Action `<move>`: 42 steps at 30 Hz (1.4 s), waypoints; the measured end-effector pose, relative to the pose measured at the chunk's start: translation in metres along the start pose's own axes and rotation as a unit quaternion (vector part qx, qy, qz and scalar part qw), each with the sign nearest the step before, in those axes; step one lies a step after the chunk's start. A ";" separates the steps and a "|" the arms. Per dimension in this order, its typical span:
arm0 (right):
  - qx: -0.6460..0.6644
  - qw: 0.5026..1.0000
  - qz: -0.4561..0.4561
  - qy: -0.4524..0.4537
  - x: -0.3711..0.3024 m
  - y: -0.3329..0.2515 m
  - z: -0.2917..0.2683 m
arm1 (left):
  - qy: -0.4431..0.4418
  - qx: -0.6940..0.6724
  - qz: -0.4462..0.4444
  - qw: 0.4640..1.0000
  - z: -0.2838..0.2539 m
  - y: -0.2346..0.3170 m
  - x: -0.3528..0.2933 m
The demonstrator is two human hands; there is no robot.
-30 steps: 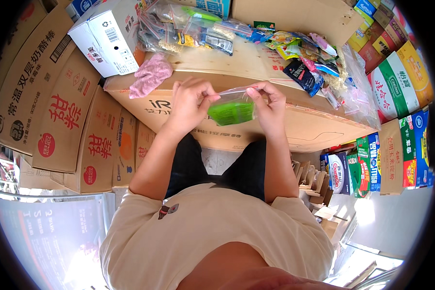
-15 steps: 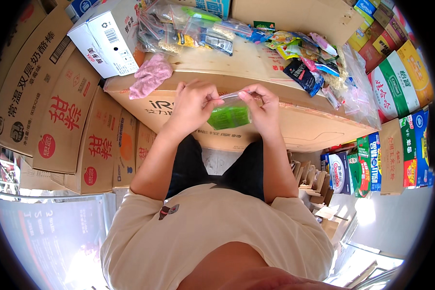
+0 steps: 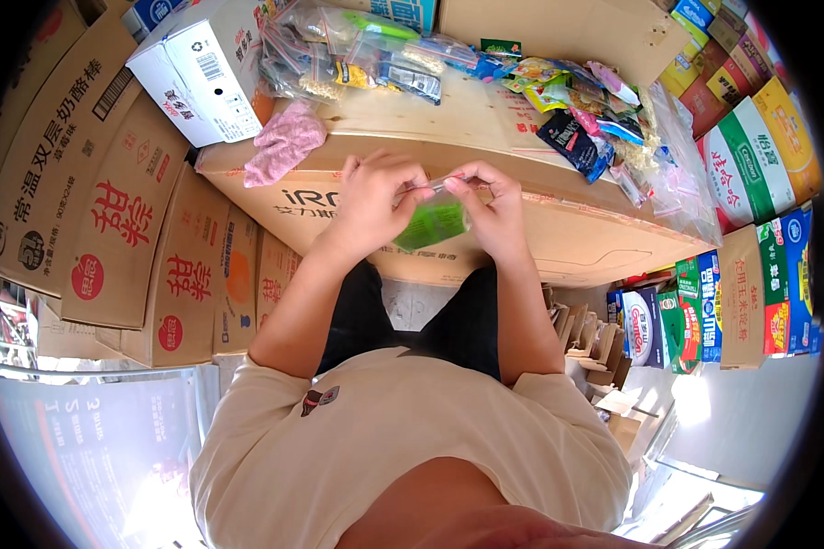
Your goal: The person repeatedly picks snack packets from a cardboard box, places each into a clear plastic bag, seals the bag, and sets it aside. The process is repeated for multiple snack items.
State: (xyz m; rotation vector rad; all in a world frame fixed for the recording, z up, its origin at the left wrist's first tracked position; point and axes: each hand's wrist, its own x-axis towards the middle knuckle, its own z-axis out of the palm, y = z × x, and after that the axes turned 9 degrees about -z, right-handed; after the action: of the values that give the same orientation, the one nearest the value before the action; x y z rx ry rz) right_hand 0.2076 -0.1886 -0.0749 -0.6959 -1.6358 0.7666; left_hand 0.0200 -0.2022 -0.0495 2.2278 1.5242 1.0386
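Observation:
A clear zip bag (image 3: 433,222) with something bright green inside hangs between my hands, over the front edge of the cardboard-sided table. My left hand (image 3: 382,197) pinches the bag's top edge at its left end. At the other end of that edge, my right hand (image 3: 487,203) grips it between thumb and fingers. The two pinches lie close together, and the green contents hang below them. Fingers partly hide the bag's upper rim, so I cannot tell whether its seal is closed.
A pink cloth (image 3: 286,143) lies at the table's left edge beside a white box (image 3: 197,87). Filled clear bags (image 3: 339,55) lie at the back, colourful snack packets (image 3: 577,128) and loose clear bags (image 3: 682,174) at right. Cardboard cartons (image 3: 124,210) stack at left; more boxes (image 3: 746,165) stand right.
My left hand has shifted slightly right along the bag's top edge, and my right hand slightly left. The bag has tilted and hangs a little lower.

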 end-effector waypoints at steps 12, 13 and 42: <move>-0.008 1.000 -0.002 -0.019 0.000 -0.001 0.006 | 0.019 0.002 -0.018 1.000 0.007 0.000 -0.001; -0.005 1.000 -0.004 -0.008 0.000 -0.001 0.006 | 0.019 0.004 -0.022 1.000 0.006 0.001 -0.001; 0.093 0.990 0.052 0.093 -0.004 0.015 -0.011 | 0.006 -0.091 0.009 0.996 0.003 -0.014 0.003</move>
State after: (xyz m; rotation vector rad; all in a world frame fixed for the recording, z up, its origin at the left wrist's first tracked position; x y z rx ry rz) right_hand 0.2200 -0.1808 -0.0873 -0.7014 -1.3486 0.8906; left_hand 0.0132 -0.1929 -0.0581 2.1185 1.3569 1.1501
